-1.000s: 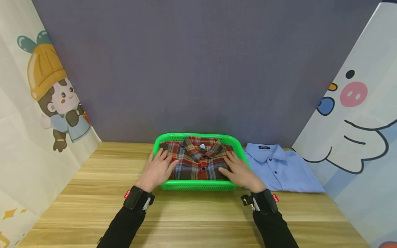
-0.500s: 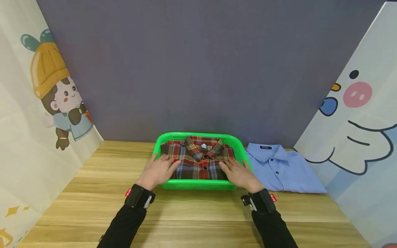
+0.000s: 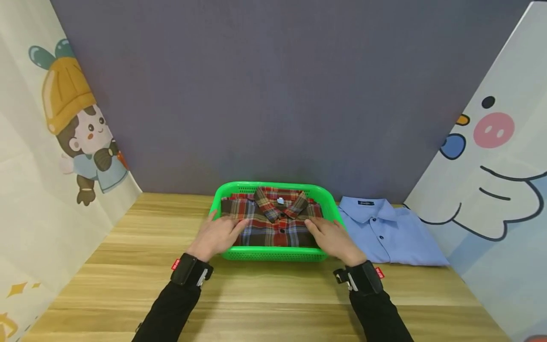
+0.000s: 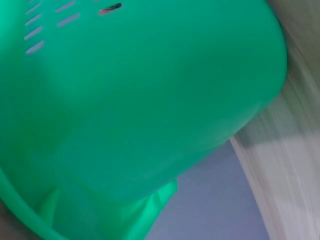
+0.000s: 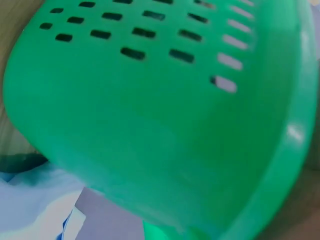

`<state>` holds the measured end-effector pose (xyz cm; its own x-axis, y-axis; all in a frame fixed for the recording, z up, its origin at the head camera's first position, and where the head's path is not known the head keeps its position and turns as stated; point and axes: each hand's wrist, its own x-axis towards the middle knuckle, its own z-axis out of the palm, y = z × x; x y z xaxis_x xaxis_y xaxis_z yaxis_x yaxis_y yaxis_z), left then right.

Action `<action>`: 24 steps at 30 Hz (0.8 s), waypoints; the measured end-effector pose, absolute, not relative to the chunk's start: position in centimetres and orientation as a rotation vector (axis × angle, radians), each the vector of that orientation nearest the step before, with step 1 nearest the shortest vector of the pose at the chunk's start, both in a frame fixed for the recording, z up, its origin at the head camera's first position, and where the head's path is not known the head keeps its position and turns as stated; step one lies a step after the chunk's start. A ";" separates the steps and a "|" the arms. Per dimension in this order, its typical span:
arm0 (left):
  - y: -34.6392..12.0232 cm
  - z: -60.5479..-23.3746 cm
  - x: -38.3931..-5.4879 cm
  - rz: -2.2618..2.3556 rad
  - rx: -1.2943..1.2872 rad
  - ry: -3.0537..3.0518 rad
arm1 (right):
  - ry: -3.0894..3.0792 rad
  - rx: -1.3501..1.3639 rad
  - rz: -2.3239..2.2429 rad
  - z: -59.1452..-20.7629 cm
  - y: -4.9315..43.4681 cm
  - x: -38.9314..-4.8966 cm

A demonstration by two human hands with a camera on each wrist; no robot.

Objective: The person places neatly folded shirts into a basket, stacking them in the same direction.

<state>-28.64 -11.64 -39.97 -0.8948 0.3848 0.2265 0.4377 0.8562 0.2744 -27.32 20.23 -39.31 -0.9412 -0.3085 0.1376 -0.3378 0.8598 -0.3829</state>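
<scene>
We find the basket (image 3: 275, 255) at the middle of the table's (image 3: 273, 304) far edge, just before the grey panel (image 3: 273, 95). It is green, with slotted walls, and stands level. In it lies the plaid shirt (image 3: 273, 230), folded face up, its collar towards the far edge.

The hands are apart, one at each end of the basket. The left hand (image 3: 215, 236) reaches over the left end of the rim, its fingers loose over the left side of the plaid shirt and its thumb pointing inwards. The right hand (image 3: 335, 241) lies in like manner over the right end. Neither appears clamped on anything; some fingertips are hidden, and we cannot tell how firmly they press.

Both wrist views are filled mostly by the outer wall of the basket.

The blue shirt (image 3: 384, 232), also folded, lies just right of the basket, towards the table's far right corner. We note a dark label (image 3: 365, 203) inside its collar. Black bands (image 3: 186, 270) circle both wrists, above black sleeves (image 3: 166, 311).
</scene>
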 end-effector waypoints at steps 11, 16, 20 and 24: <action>-9.1 -39.1 -27.4 -0.593 -0.757 -2.782 | -2.825 0.605 0.770 -38.6 22.6 -27.1; -7.0 -39.0 -26.4 -0.592 -0.843 -2.699 | -2.791 0.574 0.832 -38.3 25.3 -27.0; -4.7 -39.1 -25.7 -0.627 -0.929 -2.630 | -2.783 0.486 0.843 -38.1 28.5 -27.4; -2.3 -39.5 -25.2 -0.606 -1.039 -2.578 | -2.847 0.352 0.833 -38.2 31.4 -27.4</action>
<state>-25.16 -2.34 -39.45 -0.6953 0.5850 0.4175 0.7098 0.6502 0.2710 -27.40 31.41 -38.15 -0.9606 -0.1804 0.2116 -0.2660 0.8179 -0.5102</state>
